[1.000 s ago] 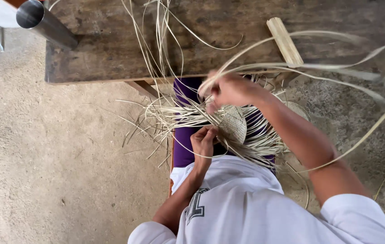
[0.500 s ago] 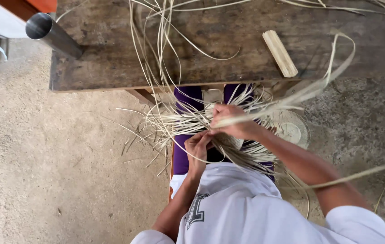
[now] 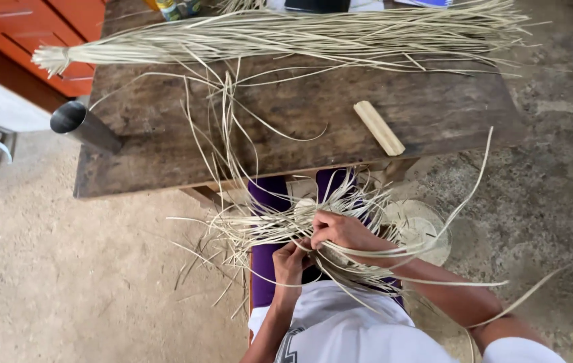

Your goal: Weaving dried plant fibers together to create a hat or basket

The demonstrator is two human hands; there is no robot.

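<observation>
Pale flat woven straw piece (image 3: 320, 232) with loose strands fanning out is sitting on the person's lap, just below the near edge of the dark worn wooden table (image 3: 300, 121). It is looking light, thin and floppy, with springy strands that are likely sliding and kinking easily; best taken at the tight woven centre, not at the loose ends.

Going left to right from the table: a grey metal tube-shaped cup (image 3: 83, 126) is lying tilted at the table's left near corner, its inside dark, contents impossible to tell. A long bundle of pale dry straw (image 3: 280, 33) is lying along the table's far edge. A short pale wooden stick (image 3: 379, 128) is lying near the table's right front.

Left hand (image 3: 290, 259) is curling nearly closed, pinching strands at the weave's near side. Right hand (image 3: 340, 230) is closing loosely over the weave's centre, gripping strands. A round pale woven straw disc (image 3: 421, 228) is lying on the ground right of the lap, below the table's right front.
</observation>
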